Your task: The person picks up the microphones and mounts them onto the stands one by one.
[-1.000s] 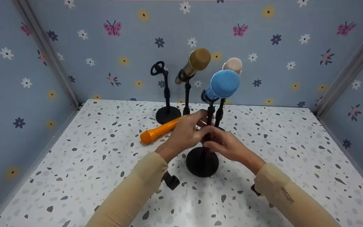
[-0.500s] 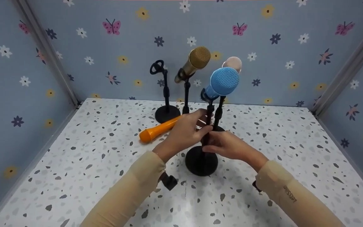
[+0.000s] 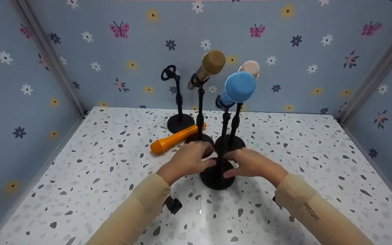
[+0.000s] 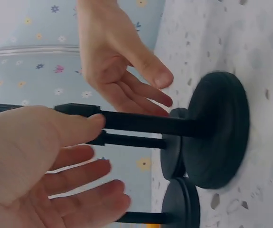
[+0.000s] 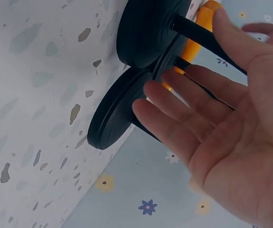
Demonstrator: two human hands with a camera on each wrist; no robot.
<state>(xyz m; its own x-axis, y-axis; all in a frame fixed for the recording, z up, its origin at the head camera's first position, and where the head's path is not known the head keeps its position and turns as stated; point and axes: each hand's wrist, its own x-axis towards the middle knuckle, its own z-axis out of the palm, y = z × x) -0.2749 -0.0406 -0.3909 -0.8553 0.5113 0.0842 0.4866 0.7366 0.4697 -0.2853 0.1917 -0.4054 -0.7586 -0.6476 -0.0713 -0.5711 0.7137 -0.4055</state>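
- Passing room lay over the table, left and right.
- Three clustered stands blocked the middle.
- Left of these, an orange microphone and another stand obstructed.

Left grip and right grip lower now, loose beside front stand

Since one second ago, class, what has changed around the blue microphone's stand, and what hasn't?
The left hand and right hand have opened from around the black pole and moved down toward its round base. The blue microphone, gold microphone and orange microphone stayed put.
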